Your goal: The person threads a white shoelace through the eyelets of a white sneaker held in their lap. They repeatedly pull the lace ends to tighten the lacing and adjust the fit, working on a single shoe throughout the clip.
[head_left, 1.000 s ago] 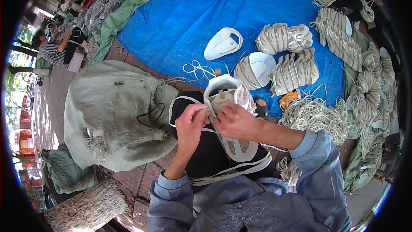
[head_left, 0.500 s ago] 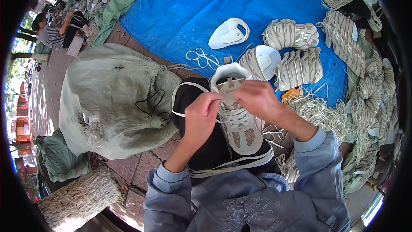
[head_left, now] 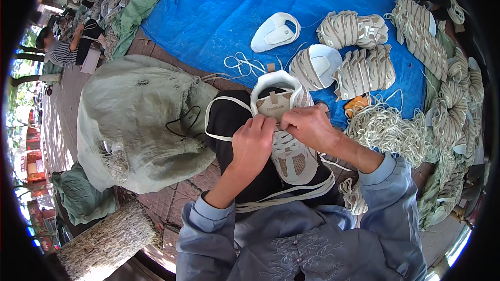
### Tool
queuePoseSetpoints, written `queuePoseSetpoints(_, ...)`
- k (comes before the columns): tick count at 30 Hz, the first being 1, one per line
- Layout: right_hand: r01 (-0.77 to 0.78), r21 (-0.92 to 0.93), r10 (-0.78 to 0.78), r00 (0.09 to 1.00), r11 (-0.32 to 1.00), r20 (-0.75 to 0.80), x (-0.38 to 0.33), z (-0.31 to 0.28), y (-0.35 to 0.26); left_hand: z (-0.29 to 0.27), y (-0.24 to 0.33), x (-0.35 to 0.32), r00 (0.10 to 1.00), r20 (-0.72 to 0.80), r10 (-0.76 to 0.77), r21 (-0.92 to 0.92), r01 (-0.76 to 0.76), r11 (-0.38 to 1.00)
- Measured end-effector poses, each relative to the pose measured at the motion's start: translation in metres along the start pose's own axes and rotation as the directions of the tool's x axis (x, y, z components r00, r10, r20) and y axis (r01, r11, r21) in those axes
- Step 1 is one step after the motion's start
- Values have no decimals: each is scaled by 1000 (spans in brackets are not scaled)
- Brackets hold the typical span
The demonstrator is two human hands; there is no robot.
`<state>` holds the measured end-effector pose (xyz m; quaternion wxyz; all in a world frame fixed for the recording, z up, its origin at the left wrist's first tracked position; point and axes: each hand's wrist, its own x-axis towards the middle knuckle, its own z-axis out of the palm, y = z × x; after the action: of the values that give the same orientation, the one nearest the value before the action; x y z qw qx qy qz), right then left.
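A white and beige shoe upper [head_left: 290, 173] lies over my dark-clothed lap, its toe toward me and its padded collar away from me. White laces [head_left: 286, 143] criss-cross its front below the tongue [head_left: 274, 105]. My left hand [head_left: 253, 140] pinches at the left edge of the lacing, thumb and fingers pressed together. From the other side, my right hand [head_left: 310, 126] is closed at the top of the lacing, nearly touching the left. Fingertips hide whether a lace end is between them. Several loose white laces [head_left: 286, 196] hang across my leg.
Ahead spreads a blue tarp [head_left: 208, 21] with a single white upper [head_left: 276, 32] and bundled uppers [head_left: 364, 73]. A heap of laces [head_left: 388, 132] lies to the right, a large pale sack [head_left: 140, 119] to the left. Beyond it sits another person [head_left: 65, 49]. A log [head_left: 107, 244] stands at lower left.
My hands have come closer together and settled against the top of the lacing. The lace strand below my left hand is no longer visible. The view has shifted slightly.
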<state>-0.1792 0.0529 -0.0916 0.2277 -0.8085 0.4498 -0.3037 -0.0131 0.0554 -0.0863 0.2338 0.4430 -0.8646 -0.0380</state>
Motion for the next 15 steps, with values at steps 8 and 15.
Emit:
queuePoseSetpoints(8, 46, 33, -44, 997, 998, -70, -4, 4, 5, -11, 3, 7, 987, 158, -17, 131, -4, 991)
queuePoseSetpoints(15, 4, 152, 3, 999, 988, -44, -3, 7, 10, 0, 1, 2, 995, 82, -47, 83, 40, 996)
